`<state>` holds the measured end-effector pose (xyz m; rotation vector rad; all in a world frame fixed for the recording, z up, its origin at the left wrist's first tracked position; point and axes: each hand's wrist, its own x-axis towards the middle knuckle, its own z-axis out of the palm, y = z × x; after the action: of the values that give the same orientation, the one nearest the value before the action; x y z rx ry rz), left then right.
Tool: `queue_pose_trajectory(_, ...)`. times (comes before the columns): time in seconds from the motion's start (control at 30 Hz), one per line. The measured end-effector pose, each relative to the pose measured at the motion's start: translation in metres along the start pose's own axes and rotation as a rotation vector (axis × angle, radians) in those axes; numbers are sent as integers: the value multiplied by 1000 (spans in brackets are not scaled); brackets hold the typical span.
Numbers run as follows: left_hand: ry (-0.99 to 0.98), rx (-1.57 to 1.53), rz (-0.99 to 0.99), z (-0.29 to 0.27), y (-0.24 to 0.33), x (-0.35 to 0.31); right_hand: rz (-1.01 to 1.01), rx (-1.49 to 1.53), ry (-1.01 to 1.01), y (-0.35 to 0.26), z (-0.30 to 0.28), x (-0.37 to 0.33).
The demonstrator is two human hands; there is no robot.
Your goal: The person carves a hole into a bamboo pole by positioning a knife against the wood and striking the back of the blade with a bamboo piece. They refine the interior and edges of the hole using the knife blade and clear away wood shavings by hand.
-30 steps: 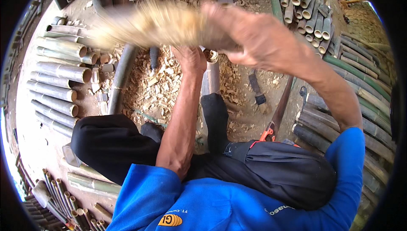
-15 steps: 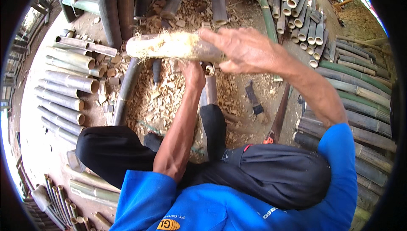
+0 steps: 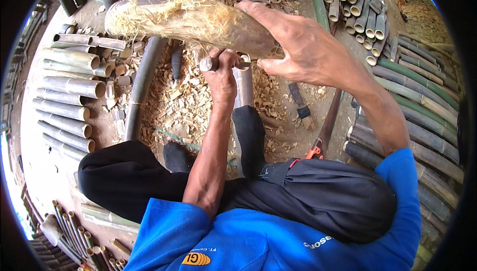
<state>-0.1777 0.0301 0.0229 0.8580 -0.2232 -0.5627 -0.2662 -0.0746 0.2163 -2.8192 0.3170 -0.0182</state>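
Nearest is the blue shirt (image 3: pixel 233 236), with black trousers (image 3: pixel 338 196) folded on each side of the left forearm. A foot in a black covering (image 3: pixel 248 122) is just short of the left hand, against a grey bamboo tube (image 3: pixel 243 84) that runs from beneath that fist toward the body. The left hand (image 3: pixel 222 79) is closed around a short tool (image 3: pixel 209 64): a round end sticks out to the left of the fist, and a metal end shows to the right.

The right hand (image 3: pixel 300 47), with thumb and fingers spread, grips the near end of a thick club (image 3: pixel 198 22). The club lies crosswise just beyond the left fist, its surface frayed into pale fibres; I cannot tell whether it touches the fist.

On the ground below the right hand lies a dark tool with a black wrapping (image 3: pixel 300 107); right of that is a long blade (image 3: pixel 330 122) with an orange handle (image 3: pixel 314 150). Pale chips (image 3: pixel 186 102) cover the floor left of the left hand, where 1 dark pole (image 3: pixel 144 87) lies, with cut tubes (image 3: pixel 74 87) farther left. Well beyond the right hand is a stack of open-ended tubes (image 3: pixel 367 17).
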Motion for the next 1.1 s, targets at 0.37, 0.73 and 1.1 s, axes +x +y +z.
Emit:
queue_pose_trajectory(0.37,121,3,60,13,0,-6,-182,166,118,-26,-17,11)
queue_pose_trajectory(0.73,-20,133,-94,-10,-21,7,-153,-290,-216,-7,-37,20)
queue_pose_trajectory(1.1,-626,938,93,58,-40,-9,235,40,7,41,6,-75)
